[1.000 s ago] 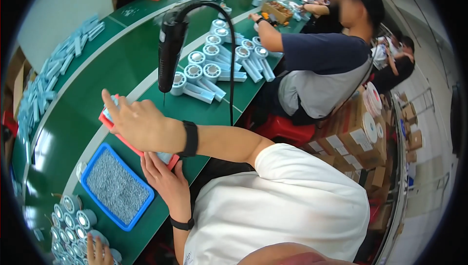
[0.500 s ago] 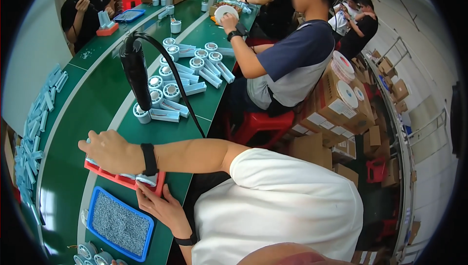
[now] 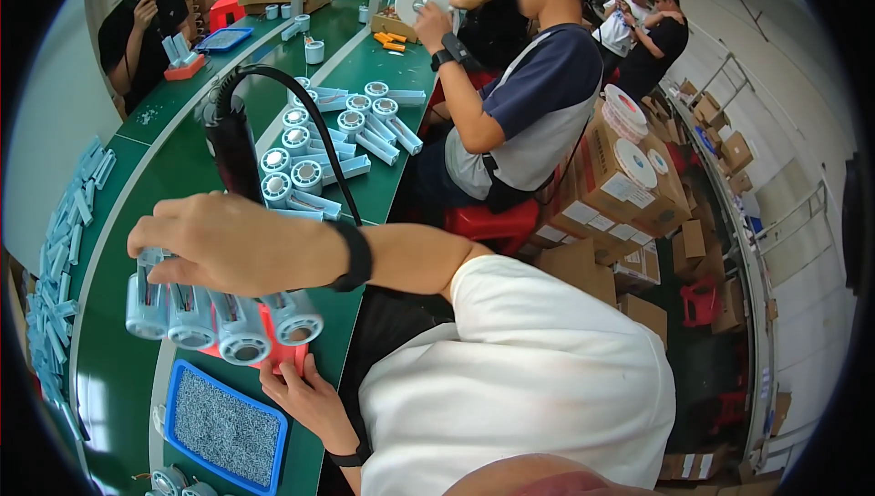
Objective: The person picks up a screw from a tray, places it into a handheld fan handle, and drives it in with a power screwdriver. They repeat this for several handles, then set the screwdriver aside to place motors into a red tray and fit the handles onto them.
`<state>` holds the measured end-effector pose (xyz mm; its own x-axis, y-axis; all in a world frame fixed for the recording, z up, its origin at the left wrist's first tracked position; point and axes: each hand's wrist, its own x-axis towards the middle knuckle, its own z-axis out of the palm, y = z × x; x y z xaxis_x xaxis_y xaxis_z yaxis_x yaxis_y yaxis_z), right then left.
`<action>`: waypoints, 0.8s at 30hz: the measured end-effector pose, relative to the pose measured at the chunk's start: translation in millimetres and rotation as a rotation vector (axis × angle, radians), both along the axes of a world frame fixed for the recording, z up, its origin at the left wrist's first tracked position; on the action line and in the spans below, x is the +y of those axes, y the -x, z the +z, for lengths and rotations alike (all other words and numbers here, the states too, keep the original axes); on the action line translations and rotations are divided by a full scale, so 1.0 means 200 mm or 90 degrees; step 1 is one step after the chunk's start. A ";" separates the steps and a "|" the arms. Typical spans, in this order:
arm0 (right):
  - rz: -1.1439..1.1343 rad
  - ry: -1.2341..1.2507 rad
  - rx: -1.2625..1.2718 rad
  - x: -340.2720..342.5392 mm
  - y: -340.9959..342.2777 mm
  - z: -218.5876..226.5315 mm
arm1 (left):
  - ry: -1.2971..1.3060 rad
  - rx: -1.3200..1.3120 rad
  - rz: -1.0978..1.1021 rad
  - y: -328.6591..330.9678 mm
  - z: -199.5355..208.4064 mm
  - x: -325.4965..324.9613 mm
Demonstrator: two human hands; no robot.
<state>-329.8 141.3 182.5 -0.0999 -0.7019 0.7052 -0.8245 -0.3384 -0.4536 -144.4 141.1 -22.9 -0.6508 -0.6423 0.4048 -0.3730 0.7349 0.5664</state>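
Note:
My right hand (image 3: pixel 214 241) is closed around the slim ends of several light-blue casings with round motor heads (image 3: pixel 242 327). They hang tilted in a row, round heads toward me, above a red holder (image 3: pixel 290 356). My fingers hide part of their slim ends. At the holder's near end, my left hand (image 3: pixel 310 405) grips its edge with thumb and fingers. Close by lies a blue tray (image 3: pixel 284 432) of small metal screws. A black electric screwdriver (image 3: pixel 231 145) with a curved cable hangs just beyond my right hand.
More light-blue casings (image 3: pixel 308 173) lie grouped on the green bench past the screwdriver. Loose light-blue handle pieces (image 3: pixel 56 291) are heaped along the left side. A co-worker (image 3: pixel 547 86) on a red stool (image 3: pixel 492 221) holds a white disc. Cardboard boxes (image 3: pixel 629 186) are stacked at right.
My right hand has risen from the red holder, lifting a row of casings and tilting their round heads toward me. My left hand stays at the holder's end. The whole view has shifted slightly.

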 end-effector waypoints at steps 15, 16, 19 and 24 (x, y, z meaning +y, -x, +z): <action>-0.032 -0.457 0.198 0.91 0.21 0.32 | 0.011 0.015 0.021 0.02 0.02 -0.02; -0.097 -0.494 0.162 0.94 0.22 0.36 | -0.016 0.013 0.006 0.03 0.01 -0.02; -0.259 -0.445 0.146 1.04 0.33 0.41 | -0.046 0.007 0.000 0.02 0.00 -0.03; -0.404 -0.360 0.076 1.09 0.76 0.47 | -0.043 0.013 -0.002 0.01 0.00 -0.04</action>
